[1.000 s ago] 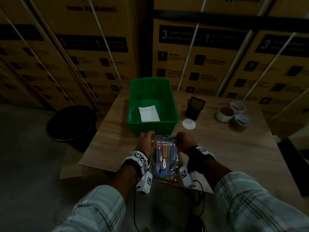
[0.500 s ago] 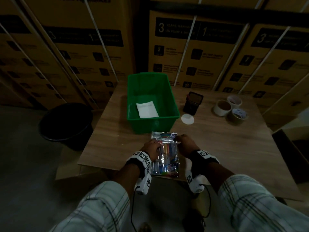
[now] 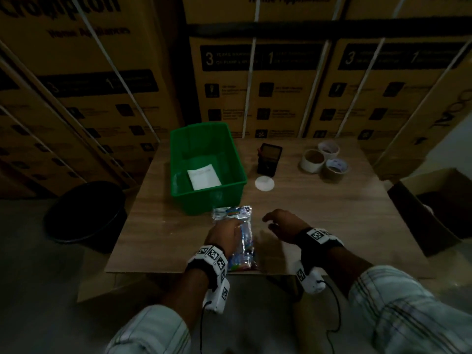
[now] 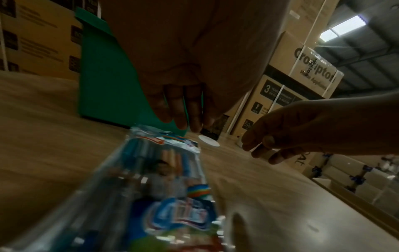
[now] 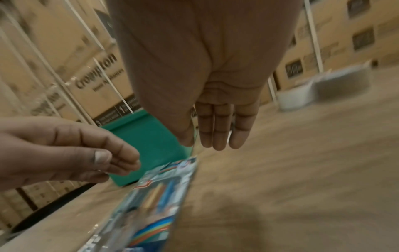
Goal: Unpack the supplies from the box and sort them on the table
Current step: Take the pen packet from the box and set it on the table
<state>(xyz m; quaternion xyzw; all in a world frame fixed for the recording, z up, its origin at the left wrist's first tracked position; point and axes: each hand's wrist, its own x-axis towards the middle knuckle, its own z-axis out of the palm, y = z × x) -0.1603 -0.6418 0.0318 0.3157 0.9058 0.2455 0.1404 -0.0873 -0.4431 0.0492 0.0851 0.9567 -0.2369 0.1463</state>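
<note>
A clear packet of coloured pens (image 3: 245, 235) lies flat on the wooden table (image 3: 332, 226) near its front edge, just in front of the green bin (image 3: 231, 159). A white sheet (image 3: 203, 176) lies inside the bin. My left hand (image 3: 223, 232) hovers over the packet's left side with loosely bent fingers (image 4: 183, 110) and grips nothing. In the right wrist view the left hand (image 5: 82, 150) is above the packet (image 5: 155, 196). My right hand (image 3: 281, 222) hangs to the right of the packet, apart from it, with straight empty fingers (image 5: 218, 131). The packet (image 4: 164, 170) fills the left wrist view.
A black pen holder (image 3: 269, 159) and a white round lid (image 3: 264, 183) sit right of the bin. Three tape rolls (image 3: 313, 160) stand at the back right. A black floor bin (image 3: 85, 213) is left of the table and an open carton (image 3: 434, 208) right. Stacked cartons wall the back.
Both hands held the packet by its far end a second ago. It now lies on the table, both hands have let go, and the right hand has drawn off to the right.
</note>
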